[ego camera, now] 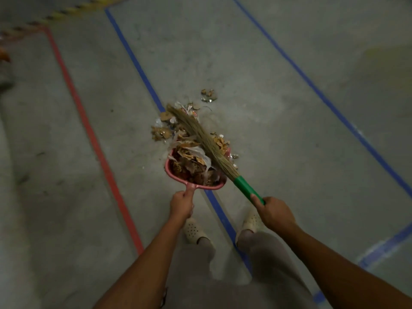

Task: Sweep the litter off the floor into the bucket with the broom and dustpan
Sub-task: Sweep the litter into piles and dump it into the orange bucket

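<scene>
My left hand (181, 205) grips the handle of a pink dustpan (172, 175) on the concrete floor in front of my feet. The pan is heaped with dry leaves and scraps of paper and wrapper (194, 162). My right hand (273, 211) holds the green handle of a grass broom (196, 132). Its straw bristles lie slantwise across the pan and reach up-left into more litter (163, 129) beyond the pan's mouth. A small separate clump of litter (209, 95) lies farther off. No bucket is in view.
A blue tape line (133, 61) runs under the litter and between my feet; a second blue line (312, 85) runs at the right. A red tape line (73, 92) runs at the left, with yellow-black hazard tape (66, 12) at the far top left.
</scene>
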